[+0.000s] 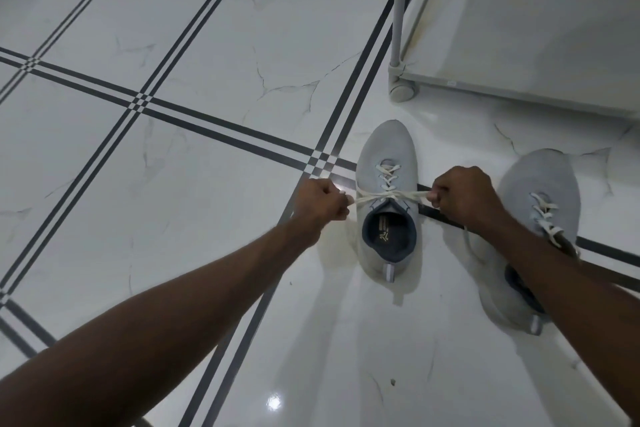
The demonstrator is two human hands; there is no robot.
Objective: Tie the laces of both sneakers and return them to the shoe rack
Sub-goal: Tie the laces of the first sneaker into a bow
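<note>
Two light grey sneakers with white laces stand on the tiled floor, toes pointing away from me. The left sneaker (387, 149) sits between my hands. My left hand (320, 199) is shut on one lace end, and my right hand (464, 198) is shut on the other. The white lace (391, 195) is stretched taut sideways across the tongue, crossed at the middle. The right sneaker (540, 180) lies partly under my right forearm, its laces loose and its heel hidden.
A white shoe rack (519, 45) on small wheels stands at the upper right, its bottom shelf bare, one post (400, 3) rising beside it. White marble-look floor tiles with dark stripe lines (214, 135) spread to the left.
</note>
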